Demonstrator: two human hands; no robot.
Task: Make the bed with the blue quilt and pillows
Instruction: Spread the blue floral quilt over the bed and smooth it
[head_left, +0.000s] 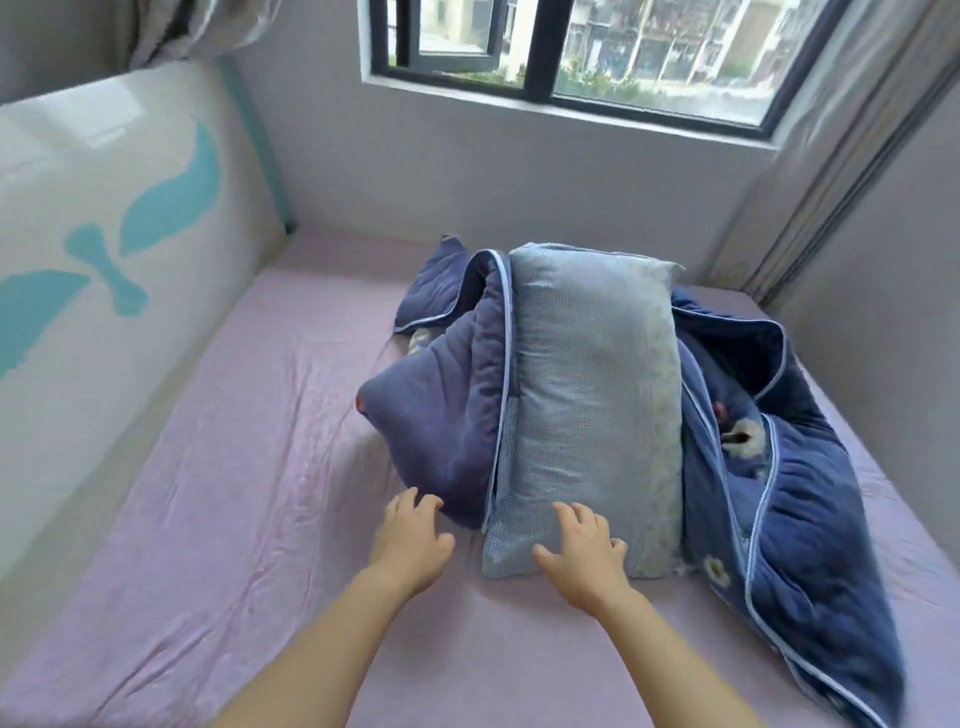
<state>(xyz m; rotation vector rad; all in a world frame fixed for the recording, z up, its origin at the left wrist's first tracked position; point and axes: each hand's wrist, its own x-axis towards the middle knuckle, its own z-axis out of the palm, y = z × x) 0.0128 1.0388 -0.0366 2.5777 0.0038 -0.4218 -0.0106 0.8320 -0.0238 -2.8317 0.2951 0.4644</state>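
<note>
Hands reach forward over a bed covered in a pale pink sheet (260, 493); the right hand (584, 553) lies flat with fingers spread on the near end of a light blue pillow (592, 405), thumb out to the side, gripping nothing; the left hand (410, 540), also spread and holding nothing, hovers just left of the pillow with its fingertips at the lower edge of the blue quilt (447, 415); whether they touch the fabric cannot be told. The pillow runs lengthwise away from the hands, its far end propped up on the bunched quilt; the quilt, dark blue with light blue piping and daisy prints, is heaped on both sides of the pillow, one fold to the left beyond the left hand, a longer mass trailing to the right of the right hand toward the bed's near right edge. A second dark blue cushion or quilt corner (436, 286) shows beyond the heap, well past both hands; a white headboard with teal shapes (104, 218) stands to the left of the left hand; a dark-framed window (545, 52) sits in the wall ahead.
</note>
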